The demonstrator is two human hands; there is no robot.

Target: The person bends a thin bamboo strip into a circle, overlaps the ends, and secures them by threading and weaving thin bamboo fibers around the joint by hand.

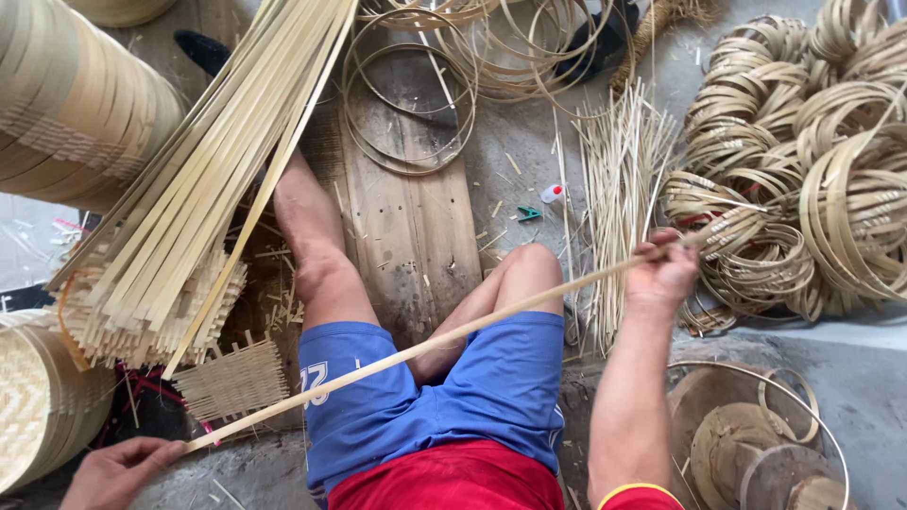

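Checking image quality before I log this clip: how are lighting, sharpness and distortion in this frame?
Head view: soft even daylight, no glare, faint shadows; wide-angle lens bows the edges, so the bamboo strip bundle fans outward; the long strip between left hand and right hand is sharp; hoop coils at the right slightly soft.

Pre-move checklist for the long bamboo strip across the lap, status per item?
1. Right hand closed on the bamboo strip: ok.
2. Left hand at the strip's near end: ok, touching; full grip cannot tell.
3. Strip straight between hands, unkinked: ok.
4. Strip free of the woven mat: cannot tell, passes close by it.
5. Far tip free of the coiled hoops: not ok, it reaches into them.
6. Loose strip bundle apart from the held strip: ok.
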